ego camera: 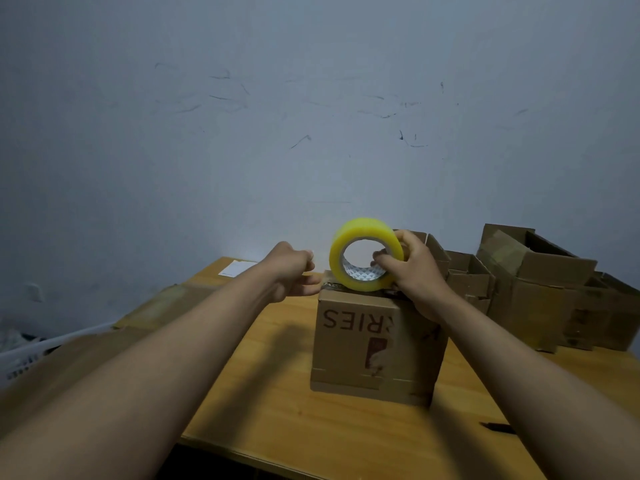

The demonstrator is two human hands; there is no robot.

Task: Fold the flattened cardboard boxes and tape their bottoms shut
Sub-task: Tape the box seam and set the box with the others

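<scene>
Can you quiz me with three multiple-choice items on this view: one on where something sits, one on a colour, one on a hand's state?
1. Where is the tape roll?
A. flat on the wooden table
B. standing on edge on top of the printed box
C. inside an open box at the right

2. What colour is the tape roll?
A. yellow
B. blue
C. black

3. What is the right hand doing?
A. resting flat on the table
B. hanging idle, holding nothing
C. gripping the tape roll

Answers:
1 B: the roll stands upright on the upper face of the printed box, which stands on the table.
2 A: its outer band is clearly yellow.
3 C: the fingers reach into the roll's core while the thumb wraps its outer rim.
</scene>
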